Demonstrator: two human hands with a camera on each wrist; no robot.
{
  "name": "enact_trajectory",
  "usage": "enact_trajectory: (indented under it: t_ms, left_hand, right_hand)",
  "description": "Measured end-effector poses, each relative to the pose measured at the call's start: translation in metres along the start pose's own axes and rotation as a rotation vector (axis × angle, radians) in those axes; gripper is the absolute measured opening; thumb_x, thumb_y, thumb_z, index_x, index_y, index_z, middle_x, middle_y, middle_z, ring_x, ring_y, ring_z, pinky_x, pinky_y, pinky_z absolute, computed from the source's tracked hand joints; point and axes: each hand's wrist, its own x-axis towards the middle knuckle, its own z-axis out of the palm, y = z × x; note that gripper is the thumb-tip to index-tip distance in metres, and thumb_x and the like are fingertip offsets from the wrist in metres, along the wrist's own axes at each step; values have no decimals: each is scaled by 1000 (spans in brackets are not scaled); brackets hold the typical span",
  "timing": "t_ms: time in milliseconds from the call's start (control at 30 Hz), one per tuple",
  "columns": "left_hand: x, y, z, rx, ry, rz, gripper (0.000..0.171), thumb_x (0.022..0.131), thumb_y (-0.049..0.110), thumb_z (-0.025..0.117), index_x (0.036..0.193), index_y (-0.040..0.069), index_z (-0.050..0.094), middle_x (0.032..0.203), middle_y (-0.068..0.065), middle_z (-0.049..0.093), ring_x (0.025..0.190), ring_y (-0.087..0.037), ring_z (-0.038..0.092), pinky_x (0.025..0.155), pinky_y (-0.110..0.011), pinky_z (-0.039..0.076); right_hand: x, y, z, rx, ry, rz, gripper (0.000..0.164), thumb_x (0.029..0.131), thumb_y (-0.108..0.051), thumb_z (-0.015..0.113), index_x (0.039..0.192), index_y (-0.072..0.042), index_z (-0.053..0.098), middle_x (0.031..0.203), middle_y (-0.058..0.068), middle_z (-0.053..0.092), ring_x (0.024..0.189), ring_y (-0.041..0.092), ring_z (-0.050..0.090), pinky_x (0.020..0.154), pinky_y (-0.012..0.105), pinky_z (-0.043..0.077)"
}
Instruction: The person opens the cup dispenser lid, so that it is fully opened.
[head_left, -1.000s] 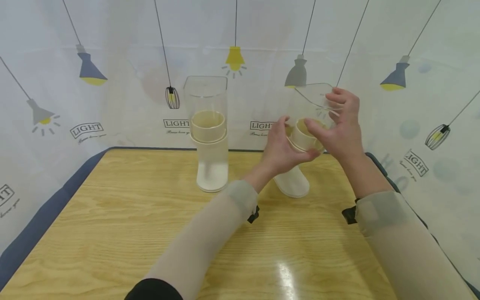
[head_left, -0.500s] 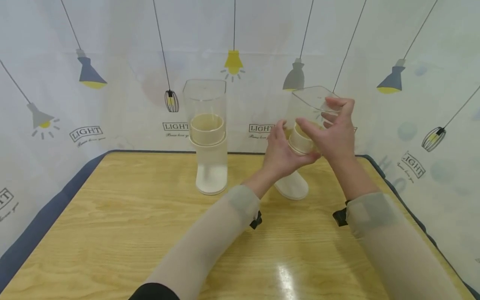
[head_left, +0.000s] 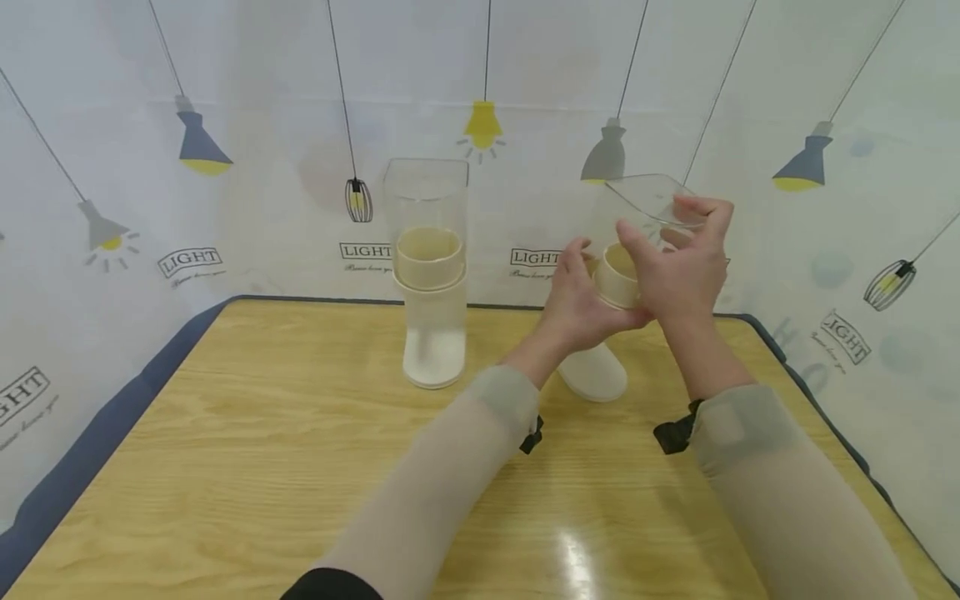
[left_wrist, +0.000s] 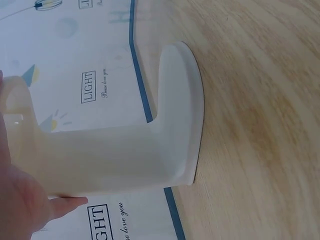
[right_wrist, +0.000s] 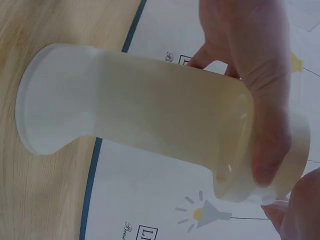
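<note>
In the head view, a stand with a white foot (head_left: 596, 373), a cream collar (head_left: 617, 287) and a clear, angular container (head_left: 648, 212) on top rises at the back right of the table. My left hand (head_left: 581, 304) grips it around the collar from the left and below. My right hand (head_left: 686, 271) holds the clear container, fingers at its rim and thumb on the near side. The left wrist view shows the stand's white column (left_wrist: 115, 155) upright on its foot. In the right wrist view, the left hand (right_wrist: 255, 75) covers part of the collar. The container's lower end is hidden.
A matching stand (head_left: 435, 325) with its own clear container (head_left: 426, 187) stands to the left. Wood-grain table (head_left: 300, 467) surface spreads in front. A printed curtain (head_left: 277, 125) with lamp drawings hangs just behind the table's back edge.
The head view has shifted a little. My right thumb has moved slightly up along the clear container. Both hands keep their hold, and the stands have not visibly moved.
</note>
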Motion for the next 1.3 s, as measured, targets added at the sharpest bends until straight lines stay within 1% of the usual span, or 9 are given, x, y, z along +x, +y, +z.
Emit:
enact_trajectory:
  t_ms: [133,233,367,567,767,933,1000,1133,1300]
  left_hand:
    - [0,3,3,23,-3,-2,134,71,60,99,168,24,15,156,-6,45,131,-19,56,101,-33,58]
    - [1,5,4,10,-4,5,133,70,58,100,168,23,16,156,-6,46,128,-19,57,99,-33,58]
    - [2,6,3,-17,-14,30,133,70,56,101,167,21,17,156,-7,47,127,-19,58,99,-32,58]
    - [2,4,1,-22,-13,50,133,68,55,103,167,19,21,152,-5,50,130,-18,58,104,-30,55]
    - [3,2,-1,-41,-26,51,132,68,56,103,166,20,21,151,-5,51,124,-17,60,100,-31,57]
    - [5,-3,-1,-58,-21,67,132,68,54,104,165,18,23,149,-5,51,124,-17,60,102,-30,56]
    - [6,-4,-1,-60,-24,70,132,68,54,104,166,18,23,149,-5,51,124,-17,60,103,-30,56]
    - [6,-4,-3,-67,-48,63,132,69,57,102,167,21,22,150,-4,49,122,-16,60,100,-29,57]
    - [7,-5,-5,-70,-44,78,131,68,53,104,166,19,23,150,-4,50,125,-16,59,104,-30,56]
  right_hand:
    - [2,-1,-4,21,3,16,71,82,-59,86,137,-32,48,152,-6,60,132,23,70,107,33,56]
    - [4,-4,-6,-7,-6,-21,70,82,-58,87,134,-29,50,152,-6,59,132,24,69,104,37,57]
    - [6,-7,-10,-105,5,-78,70,81,-62,86,129,-24,52,148,-7,64,128,26,73,104,44,60]
    - [6,-10,-16,-133,8,-11,64,80,-69,82,121,-32,49,150,-14,66,126,28,75,100,39,59]
    - [6,-17,-15,-195,-27,-68,71,84,-66,82,131,-22,53,150,1,63,126,30,73,105,48,57]
    - [8,-17,-16,-187,-36,-27,61,83,-67,83,123,-31,52,155,-1,64,121,29,74,91,31,53]
    - [7,-19,-16,-182,-51,-17,64,83,-68,82,125,-30,52,156,-1,63,123,30,73,92,32,53]
    - [6,-21,-17,-213,-83,-49,72,85,-67,81,134,-23,52,154,4,61,126,32,71,102,46,55]
    - [7,-20,-19,-179,-90,-32,64,86,-67,82,128,-29,52,158,2,60,125,33,73,94,35,54]
